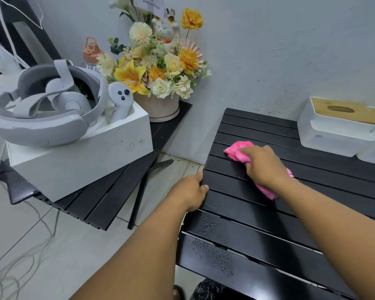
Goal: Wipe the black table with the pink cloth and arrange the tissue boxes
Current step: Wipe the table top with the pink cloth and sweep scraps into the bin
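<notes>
Wiping stage, in progress. The right hand is closed around the bunched pink cloth and presses it onto the black table, roughly mid-length of the table and toward its left side; one end of the cloth sticks out ahead of the knuckles, the other trails out beside the wrist. The left hand is curled over the table's left edge, thumb on top, apparently bracing the table. Water drops bead on the slats at the near end of the table, so that part reads as not yet wiped; the slats around and beyond the cloth look dull and free of drops, though I cannot tell whether they have been wiped or were simply never wet. The tissue boxes, white with wooden lids, sit at the table's far right corner, close together and partly cut off by the frame, well apart from both hands. They look untouched, and their count is unclear. Judgement: wiping is partly done at best, with the near end and the right side left; the strip under the boxes needs them moved; arranging is not yet started.
</notes>
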Demonstrator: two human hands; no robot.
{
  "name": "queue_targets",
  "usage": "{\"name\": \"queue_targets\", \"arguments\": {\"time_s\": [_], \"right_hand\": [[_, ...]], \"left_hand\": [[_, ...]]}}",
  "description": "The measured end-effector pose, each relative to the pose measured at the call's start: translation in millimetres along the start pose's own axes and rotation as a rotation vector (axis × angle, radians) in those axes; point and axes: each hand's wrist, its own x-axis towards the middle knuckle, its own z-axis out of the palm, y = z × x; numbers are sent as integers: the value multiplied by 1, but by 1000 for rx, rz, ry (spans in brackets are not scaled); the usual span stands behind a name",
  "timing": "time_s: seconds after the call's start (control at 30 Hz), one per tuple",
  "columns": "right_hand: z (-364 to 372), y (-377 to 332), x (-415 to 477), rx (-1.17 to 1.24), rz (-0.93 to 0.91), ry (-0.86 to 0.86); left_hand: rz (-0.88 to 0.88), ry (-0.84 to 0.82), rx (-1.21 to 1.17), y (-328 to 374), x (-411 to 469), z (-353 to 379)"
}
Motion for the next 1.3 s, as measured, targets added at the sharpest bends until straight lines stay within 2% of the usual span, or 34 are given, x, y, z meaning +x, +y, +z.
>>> {"name": "queue_targets", "arguments": {"time_s": [0.07,0.13,0.4,0.6,1.03,1.3], "right_hand": [[4,-4,11,3,185,39],[10,-19,18,-34,243,31],[16,-43,-3,-47,-60,-63],[16,-37,-39,-24,-175,-83],[9,-39,-115,-44,-260,-147],[3,-42,-140,-35,-244,-146]], "left_hand": [[-7,-1,1,0,1,-1],[-19,-4,-6,0,1,-2],[-17,-13,-65,-3,2,-3],[-32,-29,-40,-4,4,-1],[-46,-62,0,4,-7,-7],[-44,-90,16,1,-17,-8]]}}
